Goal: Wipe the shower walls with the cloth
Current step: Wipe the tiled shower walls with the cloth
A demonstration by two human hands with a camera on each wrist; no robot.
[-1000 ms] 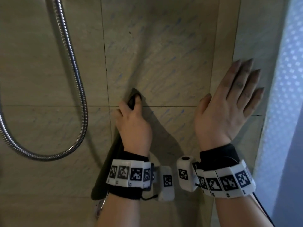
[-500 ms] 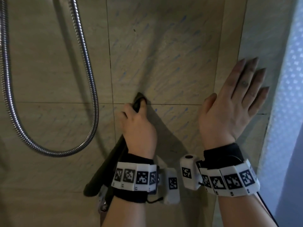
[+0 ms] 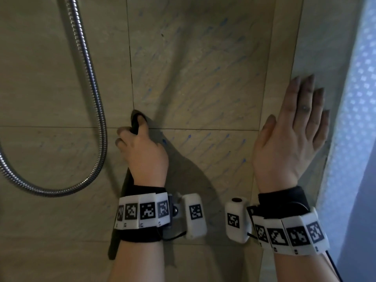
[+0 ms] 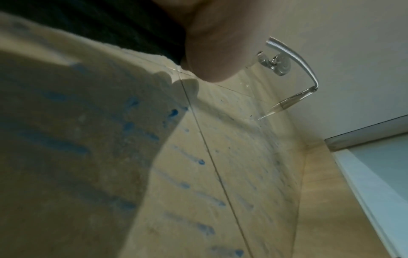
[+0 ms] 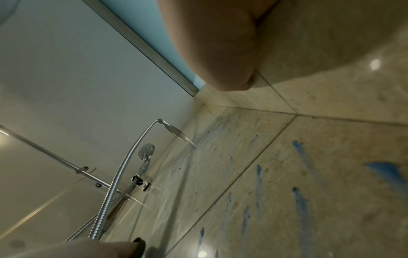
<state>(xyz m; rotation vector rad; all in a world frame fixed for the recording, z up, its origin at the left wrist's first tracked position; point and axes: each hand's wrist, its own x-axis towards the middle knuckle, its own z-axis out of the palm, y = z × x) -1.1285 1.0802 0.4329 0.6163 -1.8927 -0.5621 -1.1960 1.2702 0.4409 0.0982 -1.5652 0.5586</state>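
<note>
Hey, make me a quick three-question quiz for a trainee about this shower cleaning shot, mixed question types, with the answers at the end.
1. True or false: the right hand holds the cloth.
2. Multiple choice: the blue streaks on the tiled wall lie mostly
A. left of the shower hose
B. between the two hands
C. on the frosted panel
3. Fill in: the left hand presses the cloth against the ____.

Key
1. False: the right hand lies flat and bare on the wall; the left hand grips the cloth.
2. B
3. wall
</note>
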